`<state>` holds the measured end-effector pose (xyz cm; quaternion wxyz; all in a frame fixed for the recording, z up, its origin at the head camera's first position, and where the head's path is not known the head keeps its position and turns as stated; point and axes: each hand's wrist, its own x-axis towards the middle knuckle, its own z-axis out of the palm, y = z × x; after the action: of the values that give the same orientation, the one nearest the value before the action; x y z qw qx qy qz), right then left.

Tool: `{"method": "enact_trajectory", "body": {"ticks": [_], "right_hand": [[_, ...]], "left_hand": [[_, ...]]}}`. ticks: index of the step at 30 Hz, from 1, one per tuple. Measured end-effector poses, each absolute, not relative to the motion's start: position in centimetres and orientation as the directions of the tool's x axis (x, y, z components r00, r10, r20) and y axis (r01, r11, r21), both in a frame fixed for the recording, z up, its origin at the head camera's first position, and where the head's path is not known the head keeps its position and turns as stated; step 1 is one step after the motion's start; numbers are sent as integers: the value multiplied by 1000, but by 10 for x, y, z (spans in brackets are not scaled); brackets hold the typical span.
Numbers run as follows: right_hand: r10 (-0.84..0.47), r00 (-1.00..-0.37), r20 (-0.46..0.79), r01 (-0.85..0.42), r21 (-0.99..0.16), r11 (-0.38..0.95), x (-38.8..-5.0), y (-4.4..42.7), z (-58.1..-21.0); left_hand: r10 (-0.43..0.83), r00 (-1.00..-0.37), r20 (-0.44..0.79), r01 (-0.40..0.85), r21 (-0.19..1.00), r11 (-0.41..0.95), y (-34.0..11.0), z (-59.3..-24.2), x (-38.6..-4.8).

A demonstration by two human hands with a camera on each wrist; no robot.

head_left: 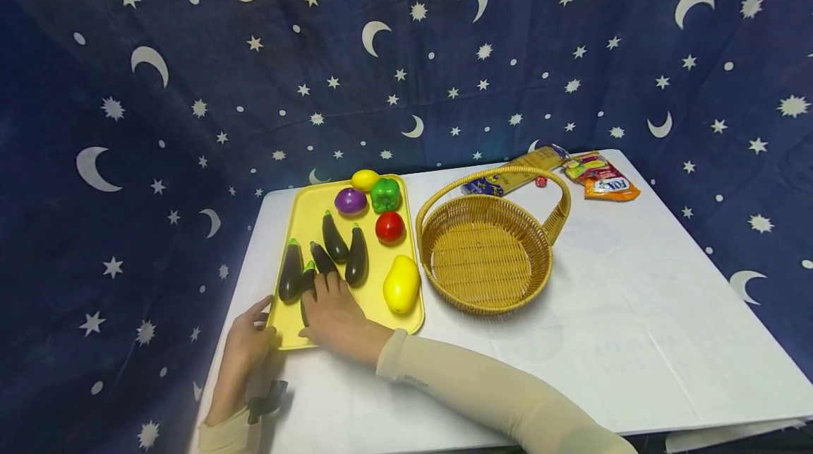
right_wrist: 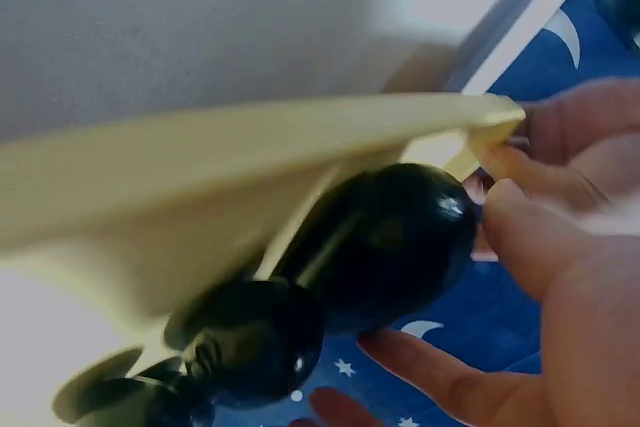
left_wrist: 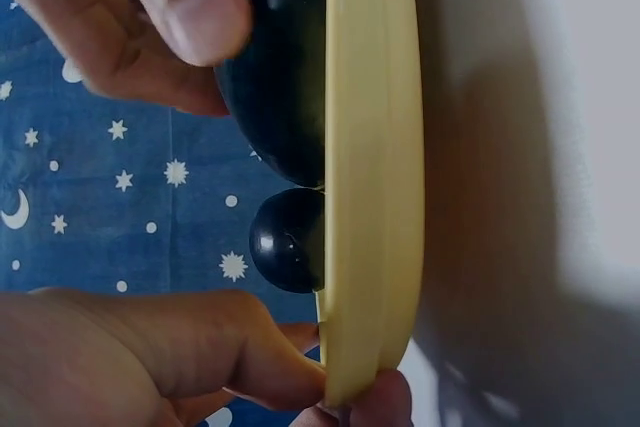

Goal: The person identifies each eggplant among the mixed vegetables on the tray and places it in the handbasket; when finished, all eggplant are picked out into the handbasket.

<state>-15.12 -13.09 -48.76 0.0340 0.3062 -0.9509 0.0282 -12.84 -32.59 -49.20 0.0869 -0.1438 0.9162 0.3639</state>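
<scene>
Several dark eggplants [head_left: 357, 256] lie in the left half of a yellow tray [head_left: 416, 322]. At the tray's near left corner, my left hand [head_left: 244, 344] pinches the rim; the left wrist view shows the thumb and fingers of this hand [left_wrist: 190, 352] on either side of the tray edge [left_wrist: 372, 197]. My right hand [head_left: 336, 316] reaches over the tray's near left part, its fingers round an eggplant [head_left: 304, 311] that it partly hides. In the right wrist view my right hand [right_wrist: 575, 317] has thumb and fingers about the large end of that eggplant [right_wrist: 400, 237].
Also on the tray are a yellow mango [head_left: 401, 284], a red tomato [head_left: 390, 228], a green pepper [head_left: 384, 195], a purple item [head_left: 351, 201] and a lemon [head_left: 365, 180]. To the right stands a wicker basket [head_left: 485, 309] with a tall handle; packets [head_left: 611, 182] lie behind it.
</scene>
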Motion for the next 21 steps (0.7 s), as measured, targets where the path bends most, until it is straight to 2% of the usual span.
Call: {"method": "enact_trajectory", "body": {"ticks": [4, 12, 17, 21], "right_hand": [[-624, -769, 140, -628, 18, 778, -149, -135, -491], [-672, -710, 212, -692, -31, 721, -144, -134, -490], [-646, -724, 244, -674, -48, 737, -146, -135, -497], [-618, -756, 216, -652, -164, 740, -148, -125, -489]], "left_hand": [[-195, -949, -246, -311, 647, 696, -327, -493, -128], [-202, -952, -230, -303, 616, 727, -327, -490, -127], [-200, -950, -240, -308, 624, 718, -327, -490, -128], [-198, -951, -238, -306, 618, 724, -326, -488, -128]]}}
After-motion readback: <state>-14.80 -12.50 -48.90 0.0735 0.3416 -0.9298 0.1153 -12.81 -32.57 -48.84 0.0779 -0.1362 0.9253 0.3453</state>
